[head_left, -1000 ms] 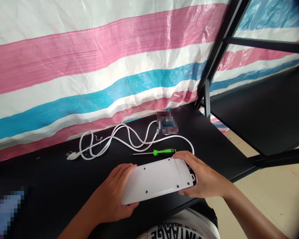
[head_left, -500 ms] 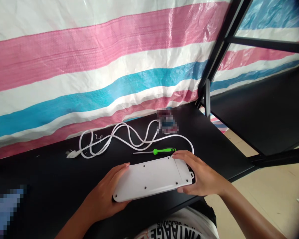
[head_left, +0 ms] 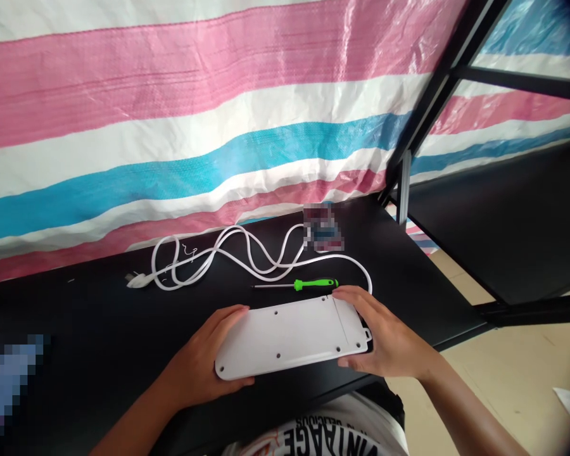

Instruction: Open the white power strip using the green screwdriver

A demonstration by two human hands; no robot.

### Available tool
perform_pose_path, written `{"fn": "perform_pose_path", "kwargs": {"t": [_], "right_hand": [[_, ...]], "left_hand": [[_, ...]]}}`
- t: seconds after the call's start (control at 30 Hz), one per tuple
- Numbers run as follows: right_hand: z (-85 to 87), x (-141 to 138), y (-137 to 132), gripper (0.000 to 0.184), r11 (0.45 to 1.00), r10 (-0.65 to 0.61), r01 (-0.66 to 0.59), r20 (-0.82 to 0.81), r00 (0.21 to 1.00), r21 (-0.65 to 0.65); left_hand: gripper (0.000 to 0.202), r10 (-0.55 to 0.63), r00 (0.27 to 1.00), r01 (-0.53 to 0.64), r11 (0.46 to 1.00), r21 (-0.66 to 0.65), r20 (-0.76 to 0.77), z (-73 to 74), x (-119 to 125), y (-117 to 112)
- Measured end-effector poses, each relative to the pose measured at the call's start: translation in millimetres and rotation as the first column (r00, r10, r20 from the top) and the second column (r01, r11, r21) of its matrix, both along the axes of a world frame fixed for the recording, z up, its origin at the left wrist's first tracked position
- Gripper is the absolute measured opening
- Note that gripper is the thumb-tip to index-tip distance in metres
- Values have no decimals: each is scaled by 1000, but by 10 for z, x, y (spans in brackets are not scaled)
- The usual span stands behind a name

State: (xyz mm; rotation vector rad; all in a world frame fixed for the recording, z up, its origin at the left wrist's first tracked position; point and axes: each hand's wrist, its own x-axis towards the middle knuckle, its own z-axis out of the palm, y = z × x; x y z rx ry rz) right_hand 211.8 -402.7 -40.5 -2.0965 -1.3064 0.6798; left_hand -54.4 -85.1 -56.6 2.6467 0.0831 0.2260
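Note:
A white power strip (head_left: 289, 337) lies face down on the black table (head_left: 99, 329), its back with several screw holes showing. My left hand (head_left: 204, 367) grips its left end, fingers curled round the edge. My right hand (head_left: 384, 339) grips its right end, thumb below and fingers over the top. Its white cord (head_left: 228, 259) loops across the table behind it to a plug (head_left: 135, 280). A screwdriver with a green handle (head_left: 313, 284) lies just beyond the strip, near my right fingertips.
A pink, blue and white striped tarp (head_left: 194, 126) hangs behind the table. A black metal frame (head_left: 437, 95) and a second black surface (head_left: 503, 215) stand to the right. A small blurred object (head_left: 323, 228) sits at the table's back edge.
The strip has been slid a little to the left and lowered flat, and my left hand shifted from over its end to gripping the end's edge. My view has tilted slightly.

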Motion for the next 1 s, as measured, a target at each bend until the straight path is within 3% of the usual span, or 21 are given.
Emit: {"fn": "perform_pose_path", "kwargs": {"t": [0.27,0.4,0.47,0.7,1.0], "right_hand": [[36,0,47,96,999,6,-4,-32,999,50],[58,9,48,102,999,40,-41,-57,998,-9],[72,17,46,103,998,46,-49,-69,997,-36],[110,-19,20,108,997,40,-42,-30,999,-63],[65,-99,9,96,973,89,-145,289,953,179]], "left_hand": [[94,-9,999,10,1000,-4,46,-13,-7,-28],[106,-73,997,73,997,-35,14,9,-1,-30],[102,-91,996,92,995,-35,13,5,6,-37],[106,-104,993,100,992,71,59,-34,2,-97],[102,-145,975,121,982,145,170,-4,43,-124]]}}
